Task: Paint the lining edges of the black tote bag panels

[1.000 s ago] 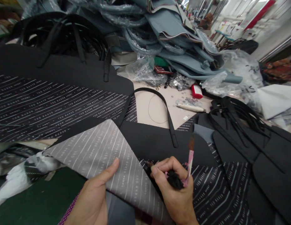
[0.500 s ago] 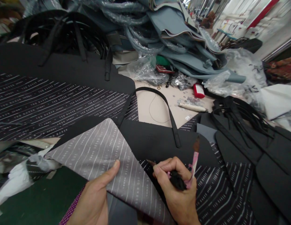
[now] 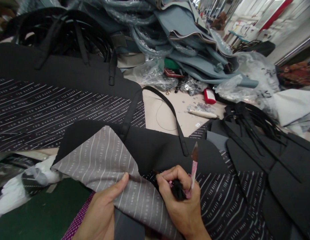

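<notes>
My left hand (image 3: 107, 203) grips a grey printed lining sheet (image 3: 102, 150), thumb on top and fingers underneath. The sheet's corner is lifted and folded back over a black bag panel (image 3: 159, 143) with a strap handle (image 3: 169, 103). In my closed right hand (image 3: 179, 200) is a small pointed blade with a pink-wrapped handle (image 3: 194, 160), its brown tip pointing up. Black wrapping (image 3: 178, 190) shows in the palm. A second dark tip pokes out at my fingertips against the panel, beside the lining edge; whether it belongs to the same tool I cannot tell.
Black panels with straps (image 3: 249, 143) lie at right, and more printed panels (image 3: 57, 110) at left. Blue-grey pieces in plastic (image 3: 184, 33) are heaped behind. A white pen-like tool (image 3: 203, 114), a red-and-white container (image 3: 209, 96) and a calculator (image 3: 173, 72) lie mid-table.
My right hand has shifted slightly left, with the upright blade turned more upright. The lining sheet is now more buckled near my left thumb. The whole view has drifted slightly left.
</notes>
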`<action>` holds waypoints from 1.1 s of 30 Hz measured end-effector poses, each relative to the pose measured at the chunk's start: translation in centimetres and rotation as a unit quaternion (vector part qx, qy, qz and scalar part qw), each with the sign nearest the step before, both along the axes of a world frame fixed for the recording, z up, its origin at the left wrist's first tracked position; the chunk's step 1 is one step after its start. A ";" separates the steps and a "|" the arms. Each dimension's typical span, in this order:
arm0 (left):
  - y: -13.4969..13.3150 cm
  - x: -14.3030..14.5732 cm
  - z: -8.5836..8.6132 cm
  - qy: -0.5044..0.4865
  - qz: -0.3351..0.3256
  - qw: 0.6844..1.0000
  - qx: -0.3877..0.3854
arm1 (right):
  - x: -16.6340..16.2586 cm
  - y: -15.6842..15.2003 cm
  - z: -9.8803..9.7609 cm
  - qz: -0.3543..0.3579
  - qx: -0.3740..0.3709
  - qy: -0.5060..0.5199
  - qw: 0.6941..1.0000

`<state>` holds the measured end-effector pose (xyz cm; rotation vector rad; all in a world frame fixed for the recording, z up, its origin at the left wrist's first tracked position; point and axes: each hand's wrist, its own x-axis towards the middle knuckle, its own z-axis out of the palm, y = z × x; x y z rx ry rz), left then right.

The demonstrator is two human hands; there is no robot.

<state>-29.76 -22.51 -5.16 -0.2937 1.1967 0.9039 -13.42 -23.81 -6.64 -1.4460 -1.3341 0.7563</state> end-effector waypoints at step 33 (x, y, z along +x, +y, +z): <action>0.1 0.2 -0.2 -0.011 0.038 0.999 -0.011 | 0.6 -0.5 -0.1 -0.018 0.010 0.050 0.999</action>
